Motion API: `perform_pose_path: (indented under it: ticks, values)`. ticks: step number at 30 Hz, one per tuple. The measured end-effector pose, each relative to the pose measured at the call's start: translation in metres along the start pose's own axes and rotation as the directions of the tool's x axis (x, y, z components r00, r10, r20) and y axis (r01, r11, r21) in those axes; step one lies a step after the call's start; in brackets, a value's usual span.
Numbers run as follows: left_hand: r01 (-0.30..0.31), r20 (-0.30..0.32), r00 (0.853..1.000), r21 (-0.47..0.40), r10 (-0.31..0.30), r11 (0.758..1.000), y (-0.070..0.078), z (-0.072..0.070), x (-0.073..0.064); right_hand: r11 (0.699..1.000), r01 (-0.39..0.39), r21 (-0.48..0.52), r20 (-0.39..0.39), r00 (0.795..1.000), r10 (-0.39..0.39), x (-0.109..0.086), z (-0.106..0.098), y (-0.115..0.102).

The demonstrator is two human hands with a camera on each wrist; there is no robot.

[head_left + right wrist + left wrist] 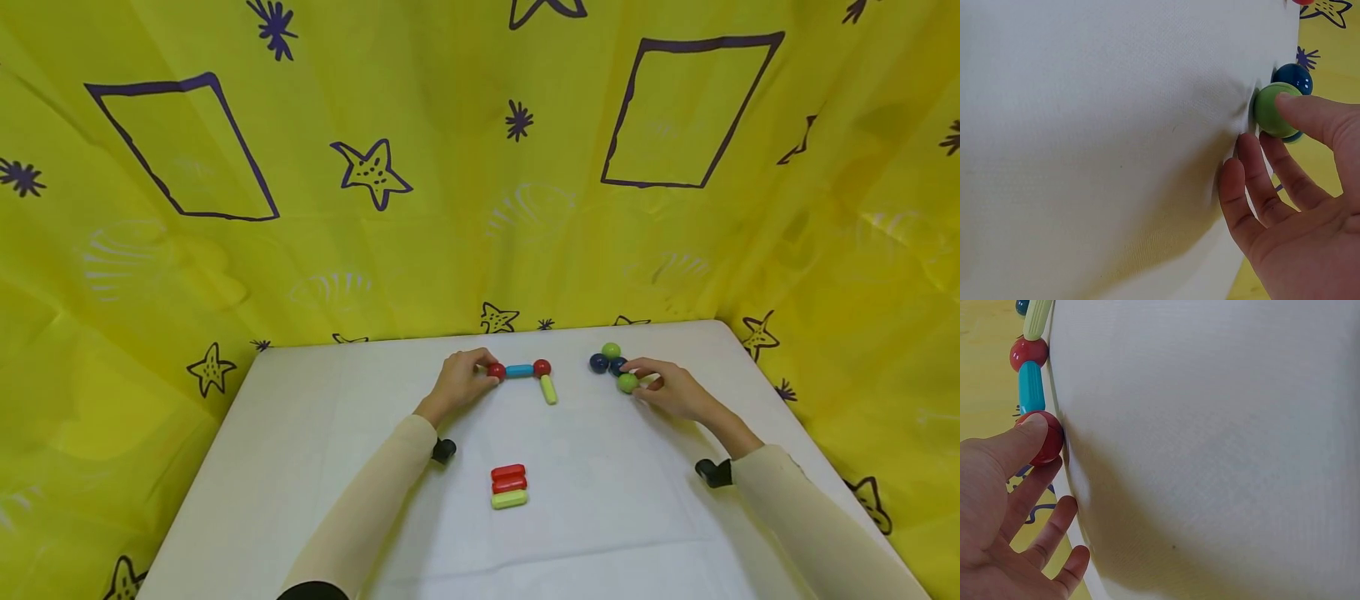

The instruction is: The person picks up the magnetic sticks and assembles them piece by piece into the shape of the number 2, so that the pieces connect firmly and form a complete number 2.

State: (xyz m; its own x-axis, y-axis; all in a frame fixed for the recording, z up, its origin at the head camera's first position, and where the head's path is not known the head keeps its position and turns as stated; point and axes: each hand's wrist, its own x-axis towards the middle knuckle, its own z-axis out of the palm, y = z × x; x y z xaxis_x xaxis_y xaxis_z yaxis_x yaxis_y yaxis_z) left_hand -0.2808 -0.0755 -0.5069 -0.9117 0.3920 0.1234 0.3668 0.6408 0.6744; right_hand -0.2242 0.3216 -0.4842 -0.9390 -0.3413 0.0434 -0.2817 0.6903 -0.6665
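Observation:
My left hand [460, 381] pinches a red ball [497, 372] between thumb and fingers. In the left wrist view the thumb lies over that ball [1052, 440]. A blue rod [518, 371] joins it to a second red ball [542, 367], from which a pale green rod [549, 390] extends toward the near side. Farther right, my right hand [675, 392] pinches a light green ball [627, 383], its thumb on top in the right wrist view. Beside that ball sit two dark blue balls [598, 362], one partly covered by fingers, and another green ball [611, 350].
Two red rods [509, 483] and a pale green rod [509, 500] lie side by side between the forearms. Everything rests on a white-covered table [600, 517]. A yellow curtain [450, 250] with dark drawings hangs along its back and sides.

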Motion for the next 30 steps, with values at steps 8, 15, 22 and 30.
perform_pose_path:
  ticks: [8,15,22,30]
  values:
    - [0.008,-0.004,1.0,0.002,-0.008,1.0,0.0019,0.0004,-0.0004,1.0,-0.007,-0.024,0.005,1.0,0.007,0.0008,-0.001,0.0017]
    - [-0.006,-0.012,1.0,-0.005,0.006,1.0,0.0028,0.0004,-0.0004,1.0,-0.001,-0.031,-0.004,1.0,0.001,0.0012,-0.0014,0.0046]
    - [0.004,-0.007,1.0,-0.01,-0.004,1.0,0.0036,-0.0004,-0.0002,0.999,-0.038,-0.021,-0.007,0.999,0.038,0.0006,-0.0004,0.0053]
    - [0.012,-0.006,1.0,0.027,-0.012,1.0,0.002,-0.0009,0.0002,0.999,-0.045,0.01,0.035,0.998,0.044,0.0001,0.0037,-0.0002]
